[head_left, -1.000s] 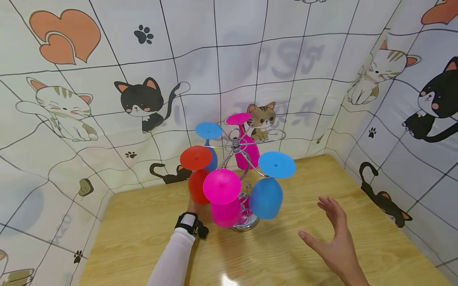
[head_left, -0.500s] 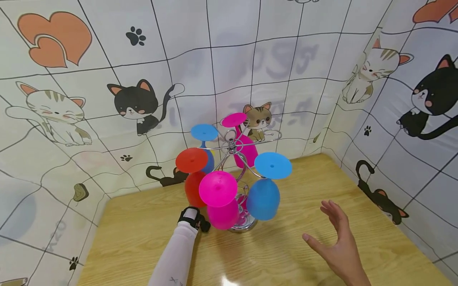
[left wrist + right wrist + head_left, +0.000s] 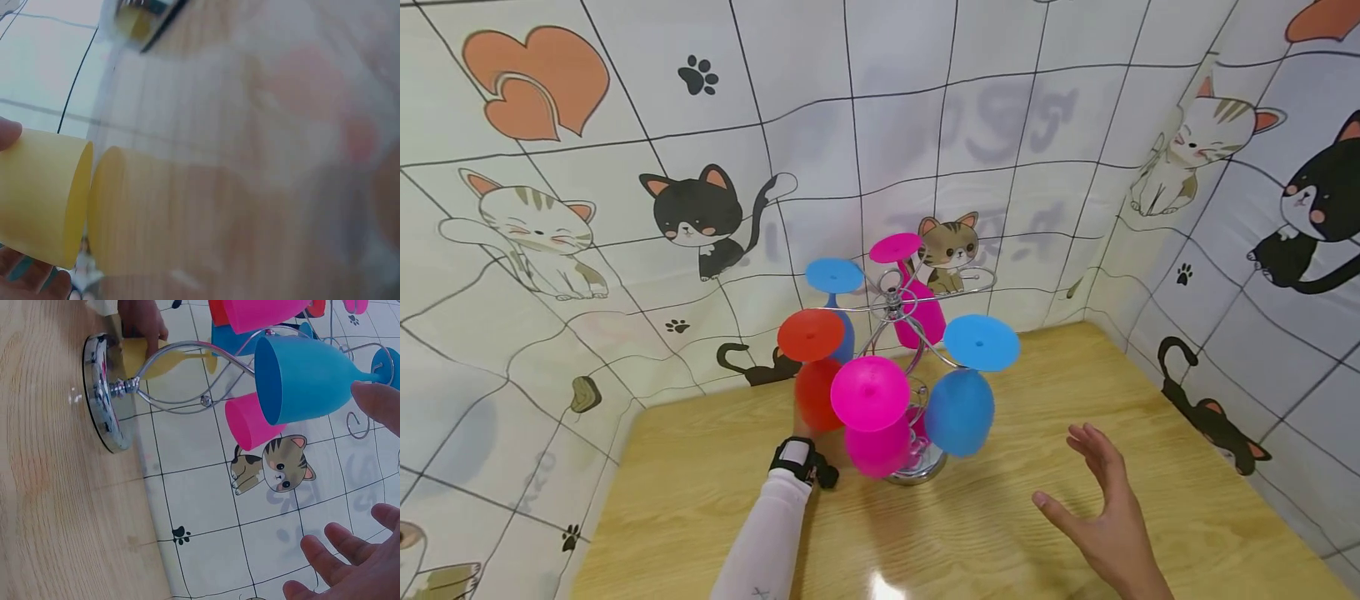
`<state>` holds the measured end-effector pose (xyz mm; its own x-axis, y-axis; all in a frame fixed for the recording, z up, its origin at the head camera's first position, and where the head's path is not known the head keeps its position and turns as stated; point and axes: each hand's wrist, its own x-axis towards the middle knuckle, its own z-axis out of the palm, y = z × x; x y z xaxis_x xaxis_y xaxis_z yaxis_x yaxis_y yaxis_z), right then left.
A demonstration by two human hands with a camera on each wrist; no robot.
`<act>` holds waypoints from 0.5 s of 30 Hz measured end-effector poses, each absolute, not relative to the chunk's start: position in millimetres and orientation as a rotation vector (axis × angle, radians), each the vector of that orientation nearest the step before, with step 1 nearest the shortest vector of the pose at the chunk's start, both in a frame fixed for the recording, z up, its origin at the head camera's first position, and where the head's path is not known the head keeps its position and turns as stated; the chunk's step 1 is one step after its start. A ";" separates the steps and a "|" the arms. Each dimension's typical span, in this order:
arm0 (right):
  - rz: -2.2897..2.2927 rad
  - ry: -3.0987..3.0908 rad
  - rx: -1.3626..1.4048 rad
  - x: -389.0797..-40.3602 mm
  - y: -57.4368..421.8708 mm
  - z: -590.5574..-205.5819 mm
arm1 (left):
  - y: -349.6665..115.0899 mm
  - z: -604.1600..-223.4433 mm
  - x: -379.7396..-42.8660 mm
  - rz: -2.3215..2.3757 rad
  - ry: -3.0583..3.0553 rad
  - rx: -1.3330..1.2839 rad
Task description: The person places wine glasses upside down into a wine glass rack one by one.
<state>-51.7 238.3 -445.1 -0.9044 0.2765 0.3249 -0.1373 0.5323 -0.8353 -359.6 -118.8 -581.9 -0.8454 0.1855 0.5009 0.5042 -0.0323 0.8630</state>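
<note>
My left hand [image 3: 802, 427] is mostly hidden behind a red goblet [image 3: 818, 396] in the head view. In the left wrist view its fingers curl round the bowl of a yellow goblet [image 3: 40, 194]. The right wrist view shows that yellow goblet [image 3: 156, 362] upside down, close to the tabletop, behind a chrome goblet rack [image 3: 103, 394]. Pink [image 3: 876, 446] and blue [image 3: 958, 412] goblets hang bowl-down from the rack's arms. To the right of the rack, my right hand [image 3: 1108, 517] hovers with fingers and thumb spread, holding nothing.
The rack stands on a wood-grain table [image 3: 985, 533]. Further blue [image 3: 835, 275] and pink [image 3: 897, 247] goblets hang at its back. One curled wire arm [image 3: 977, 282] at the back right carries no goblet. Cat-printed cloth [image 3: 820, 133] lines the walls close behind.
My left wrist has moved slightly forward. A bit of yellow seen behind the back blue goblet no longer shows. My right hand keeps nearly the same place; the head view shifts slightly.
</note>
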 end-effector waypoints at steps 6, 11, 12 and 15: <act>1.375 -2.339 -0.072 -50.7 233.2 -447.5 | -139.6 -565.1 -337.7 -1.515 -2.344 -0.296; 1.398 -2.336 -0.053 -50.5 229.2 -447.7 | -150.2 -539.5 -311.1 -1.365 -2.551 0.061; 1.402 -2.335 -0.047 -50.7 228.5 -447.7 | -154.6 -538.6 -307.6 -1.377 -2.547 0.098; 1.411 -2.339 -0.028 -51.1 226.0 -448.0 | -170.9 -536.3 -294.3 -1.491 -2.476 0.186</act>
<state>-51.1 226.0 -448.0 -0.9170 0.2225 0.3310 -0.1891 0.4882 -0.8520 -294.3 -170.9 -536.3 -0.9618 -0.2333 0.1430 0.0172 0.4697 0.8827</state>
